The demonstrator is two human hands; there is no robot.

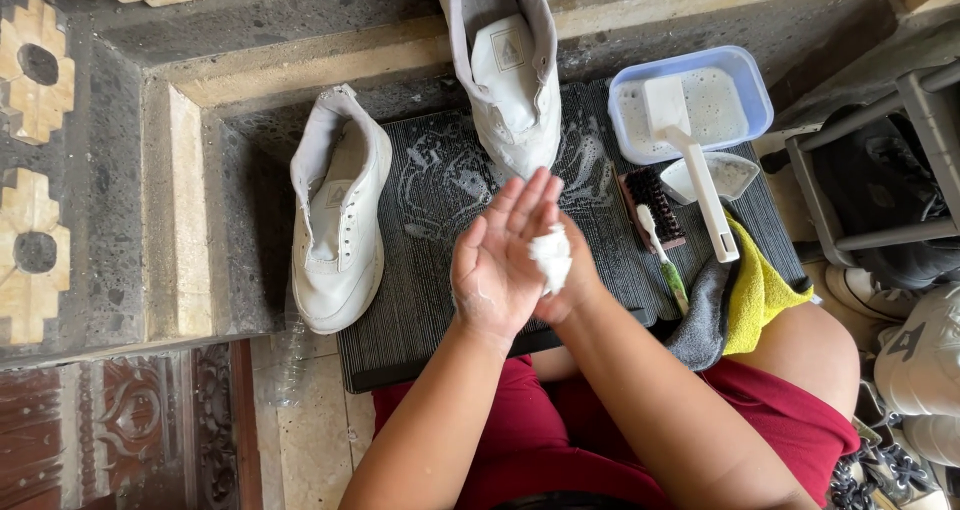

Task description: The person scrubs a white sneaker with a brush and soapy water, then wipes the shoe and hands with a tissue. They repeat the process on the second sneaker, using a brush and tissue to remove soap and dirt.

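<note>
Left hand (pixel 497 260) spread, palm up, over the wet black mat (pixel 440 300). Right hand (pixel 565 275) pressed against it from behind, a clump of white foam (pixel 551 257) between them. At 1 o'clock: blue-rimmed tub (pixel 757 90) holding sudsy water and the head of a white brush (pixel 690 160). White shoe (pixel 338 220) at 10 o'clock, another (pixel 508 70) at 12.

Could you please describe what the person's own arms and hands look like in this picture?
Both forearms are bare, with no sleeves, gloves, watch or rings visible. The left hand shows its palm, streaked with thin white soap film. The right hand is mostly hidden behind it. Dark red clothing covers the lap below.
</note>
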